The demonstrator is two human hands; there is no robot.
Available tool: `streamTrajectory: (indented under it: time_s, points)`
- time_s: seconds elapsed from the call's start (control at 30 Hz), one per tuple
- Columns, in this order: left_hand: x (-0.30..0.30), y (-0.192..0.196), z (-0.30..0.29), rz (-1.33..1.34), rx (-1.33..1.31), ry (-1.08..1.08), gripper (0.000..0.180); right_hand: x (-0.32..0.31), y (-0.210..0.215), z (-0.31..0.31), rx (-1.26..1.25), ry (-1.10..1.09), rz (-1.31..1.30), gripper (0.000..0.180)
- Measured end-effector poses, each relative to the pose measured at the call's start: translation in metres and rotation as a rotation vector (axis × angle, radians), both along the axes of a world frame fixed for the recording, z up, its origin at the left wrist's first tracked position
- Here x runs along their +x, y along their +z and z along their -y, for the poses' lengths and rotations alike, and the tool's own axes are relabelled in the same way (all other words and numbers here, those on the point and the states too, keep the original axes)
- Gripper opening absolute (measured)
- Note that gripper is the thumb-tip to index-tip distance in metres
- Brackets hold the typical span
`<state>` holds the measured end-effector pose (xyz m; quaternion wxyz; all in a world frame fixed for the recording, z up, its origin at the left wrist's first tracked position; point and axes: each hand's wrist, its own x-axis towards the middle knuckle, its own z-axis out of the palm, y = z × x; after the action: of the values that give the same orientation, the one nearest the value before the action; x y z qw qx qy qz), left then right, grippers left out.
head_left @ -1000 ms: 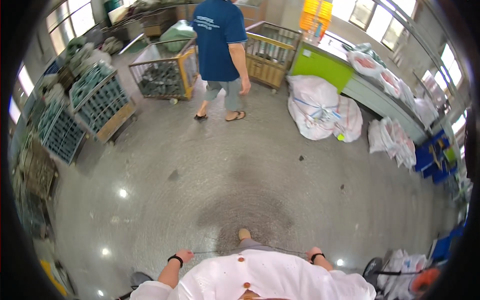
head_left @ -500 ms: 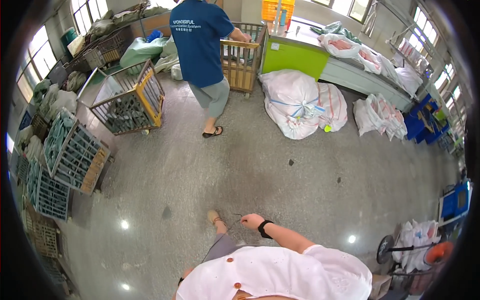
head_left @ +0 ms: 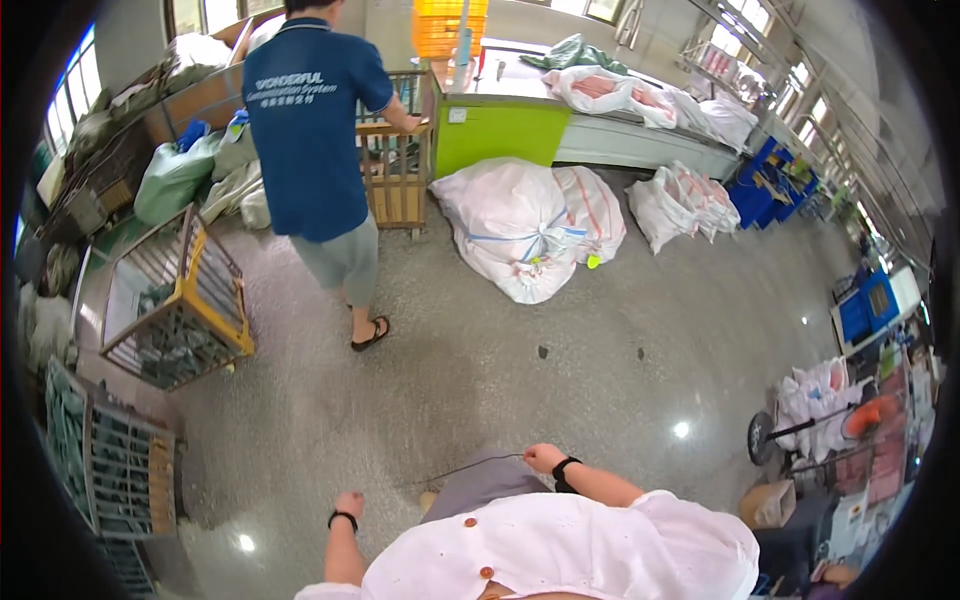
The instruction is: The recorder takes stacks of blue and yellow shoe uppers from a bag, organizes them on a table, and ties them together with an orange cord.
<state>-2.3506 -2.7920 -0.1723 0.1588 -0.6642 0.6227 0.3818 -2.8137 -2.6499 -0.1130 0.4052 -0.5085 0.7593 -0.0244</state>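
Note:
My right hand is closed, pinching one end of a thin dark rod or wire. It slants down to the left across my grey-clad leg and fades against the floor. I cannot tell its exact kind. Lower left, my left hand hangs over the floor, its fingers looking curled, with nothing visible in them. Black bands circle both wrists. Ahead, another person in a blue shirt stands with a hand on a wooden-slatted cart.
Large white sacks sit on the floor before a green-fronted counter. More sacks lie to their right. Slatted carts with grey-green contents line the left. A wheeled trolley with a white sack stands at right.
The view has turned right and moved ahead, so the person and sacks appear further left and nearer. My left hand has come into view. The rod now shows longer from my right hand.

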Motion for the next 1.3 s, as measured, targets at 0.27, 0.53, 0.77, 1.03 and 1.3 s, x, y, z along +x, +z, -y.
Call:
streamTrajectory:
  time_s: [0.27,0.53,0.77,1.03,1.3]
  points:
    - [-0.171,0.057,0.224,-0.210,-0.254,-0.035,0.024,-0.067,-0.029,-0.012,0.402,-0.042,-0.001,0.027]
    - [-0.405,0.067,0.308,-0.219,-0.145,-0.756,0.025,-0.210,-0.050,0.083,0.179,-0.438,-0.061,0.026]
    - [-0.524,-0.009,0.344,-0.472,0.042,-0.810,0.032,-0.301,-0.027,0.135,0.102,-0.673,-0.061,0.025]
    - [-0.658,0.057,0.341,-0.762,0.261,-0.796,0.020,-0.338,-0.004,0.220,-0.179,-0.576,0.356,0.033]
    - [-0.806,0.124,0.328,-1.156,0.242,-0.687,0.014,-0.413,0.062,0.327,-0.463,-0.746,0.692,0.025]
